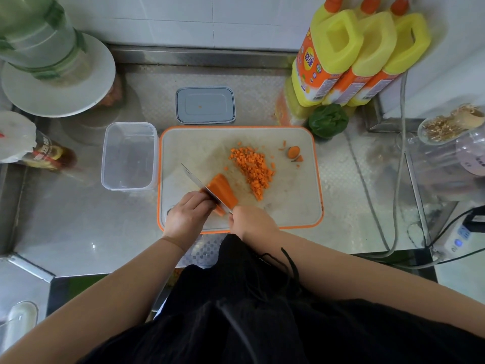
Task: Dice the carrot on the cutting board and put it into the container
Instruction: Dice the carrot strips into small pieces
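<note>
Your left hand curls over the flat-sliced carrot chunk; your right hand grips the steel knife. Small orange dice heap on the orange-rimmed cutting board; the clear plastic container sits beside it.

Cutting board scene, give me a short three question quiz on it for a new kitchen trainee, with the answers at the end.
1. True or false: the clear container already holds diced carrot.
2. Which hand holds the knife?
3. Multiple choice: the grey lid lies A) on the container, B) on the counter behind the cutting board, C) under the board.

Key: 1. False, the container is empty. 2. The right hand; the left hand steadies the carrot piece. 3. B.
</note>
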Tool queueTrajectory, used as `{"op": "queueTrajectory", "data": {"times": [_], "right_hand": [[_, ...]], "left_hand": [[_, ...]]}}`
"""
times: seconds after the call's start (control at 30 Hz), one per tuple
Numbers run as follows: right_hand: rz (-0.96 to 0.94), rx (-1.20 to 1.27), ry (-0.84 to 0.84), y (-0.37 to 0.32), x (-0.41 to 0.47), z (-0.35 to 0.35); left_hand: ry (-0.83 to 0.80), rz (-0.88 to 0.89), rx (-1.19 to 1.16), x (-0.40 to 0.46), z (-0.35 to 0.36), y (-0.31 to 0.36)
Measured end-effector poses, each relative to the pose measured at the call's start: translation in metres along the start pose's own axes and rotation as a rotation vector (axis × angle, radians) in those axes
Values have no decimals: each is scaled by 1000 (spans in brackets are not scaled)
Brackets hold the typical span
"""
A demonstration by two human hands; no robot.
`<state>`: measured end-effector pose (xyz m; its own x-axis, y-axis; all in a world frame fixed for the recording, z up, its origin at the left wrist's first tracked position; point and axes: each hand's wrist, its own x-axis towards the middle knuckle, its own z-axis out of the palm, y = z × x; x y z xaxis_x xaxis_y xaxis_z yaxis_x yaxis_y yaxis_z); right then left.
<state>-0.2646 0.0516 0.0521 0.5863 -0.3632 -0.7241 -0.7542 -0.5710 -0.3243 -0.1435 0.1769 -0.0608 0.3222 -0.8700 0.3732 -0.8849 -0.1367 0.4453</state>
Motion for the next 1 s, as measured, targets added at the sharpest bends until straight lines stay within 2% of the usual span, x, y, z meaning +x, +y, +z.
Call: {"op": "queueTrajectory", "data": {"times": [0.33, 0.63, 1.0], "right_hand": [[14, -20, 18, -15, 16, 1], [67, -45, -73, 5, -6, -1], [55, -5, -26, 3, 6, 9]], "left_hand": [[-3, -25, -9, 0, 0, 2], [-1, -20, -28, 0, 1, 1], [31, -11, 0, -1, 2, 2]]}}
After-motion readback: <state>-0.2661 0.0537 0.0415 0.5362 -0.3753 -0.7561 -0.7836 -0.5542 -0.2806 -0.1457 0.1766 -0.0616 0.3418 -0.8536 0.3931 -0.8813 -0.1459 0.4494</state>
